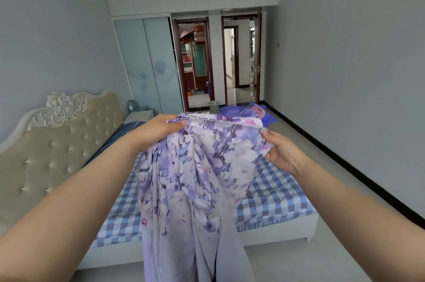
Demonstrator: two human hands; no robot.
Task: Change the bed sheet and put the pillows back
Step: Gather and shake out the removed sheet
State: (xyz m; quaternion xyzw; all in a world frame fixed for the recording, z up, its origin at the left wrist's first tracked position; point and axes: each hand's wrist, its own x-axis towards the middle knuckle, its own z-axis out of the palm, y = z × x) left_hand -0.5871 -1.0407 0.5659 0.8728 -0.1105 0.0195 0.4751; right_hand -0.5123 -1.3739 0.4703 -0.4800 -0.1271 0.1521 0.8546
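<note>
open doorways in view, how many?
2, both in the far wall beyond the bed: left doorway beside the wardrobe, right doorway near the right wall. Others may lie outside the frame.

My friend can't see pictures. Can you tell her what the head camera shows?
Two bare hands, left and right, hold up a purple flowery sheet by its top edge over a bed with a blue checked cover. A padded headboard is on the left, and two open doorways are behind.
</note>
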